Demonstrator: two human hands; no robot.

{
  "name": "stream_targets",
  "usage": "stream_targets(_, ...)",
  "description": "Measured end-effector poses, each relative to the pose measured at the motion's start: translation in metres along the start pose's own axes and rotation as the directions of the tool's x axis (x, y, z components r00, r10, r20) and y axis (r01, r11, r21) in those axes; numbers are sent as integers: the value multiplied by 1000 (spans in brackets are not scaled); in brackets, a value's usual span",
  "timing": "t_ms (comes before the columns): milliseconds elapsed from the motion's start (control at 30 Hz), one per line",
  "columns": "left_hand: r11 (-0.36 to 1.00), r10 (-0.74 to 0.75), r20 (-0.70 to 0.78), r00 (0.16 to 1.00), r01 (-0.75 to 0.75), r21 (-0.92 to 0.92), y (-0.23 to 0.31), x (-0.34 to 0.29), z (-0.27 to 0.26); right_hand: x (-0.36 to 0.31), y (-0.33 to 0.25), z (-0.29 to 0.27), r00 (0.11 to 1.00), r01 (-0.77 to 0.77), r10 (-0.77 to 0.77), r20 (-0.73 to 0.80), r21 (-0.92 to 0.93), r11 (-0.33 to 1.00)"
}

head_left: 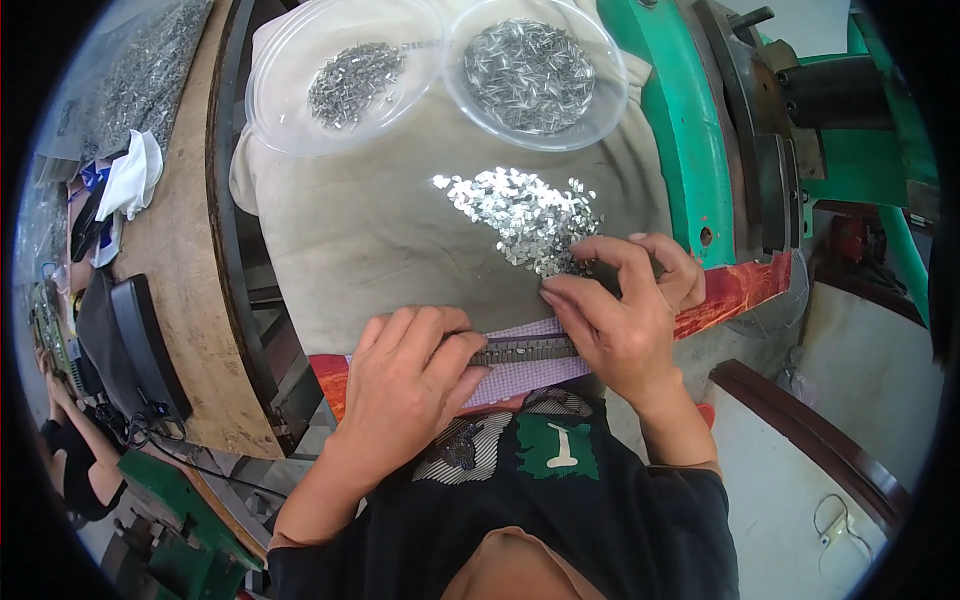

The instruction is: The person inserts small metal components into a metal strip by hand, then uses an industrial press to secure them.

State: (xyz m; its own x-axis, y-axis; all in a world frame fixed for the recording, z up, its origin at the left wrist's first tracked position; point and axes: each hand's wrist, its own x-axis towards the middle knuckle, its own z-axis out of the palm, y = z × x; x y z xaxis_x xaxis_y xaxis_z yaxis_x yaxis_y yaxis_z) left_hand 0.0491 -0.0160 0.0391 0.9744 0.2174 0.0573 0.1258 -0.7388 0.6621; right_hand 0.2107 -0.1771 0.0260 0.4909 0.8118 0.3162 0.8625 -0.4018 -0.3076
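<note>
Dark strip (pixel 535 349): on lilac cloth (pixel 545 374), nearer the person than the metal pieces (pixel 530 215)
Left hand (pixel 400 385): fingers clamped on the strip's left end
Right hand (pixel 632 320): thumb and forefinger apart at the pile's edge

At 7 o'clock the left hand (pixel 410 370) is hiding one end of the strip (pixel 530 350). At 3 o'clock the right hand (pixel 635 310) is covering the edge of the pile (pixel 545 225); whether it is pinching a piece is staying unclear. The top edge is cropping a bowl (pixel 268 112) at 11 o'clock; the dark rim is cutting off a person (pixel 97 468) at 8.
</note>
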Motion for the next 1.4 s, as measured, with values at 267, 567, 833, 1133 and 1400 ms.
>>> stream_targets(267,999,24,-14,1000,-25,-36,6,4,9,5,-2,1,998,53,-54,44,24,998)
stream_targets(567,997,66,-45,997,-68,-45,11,12,23,2,-10,-1,998,-47,46,42,33,998)
stream_targets(833,999,-36,-57,998,35,-11,5,-3,8,2,-9,-1,994,-96,92,53,83,992)
stream_targets(1133,1000,13,-73,997,-14,-15,-4,-7,10,-27,-12,-17,999,-21,13,49,167,986)
stream_targets(1400,999,1,-99,995,-6,-53,-2,-4,14,-19,-5,-14,999,-38,34,37,121,992)
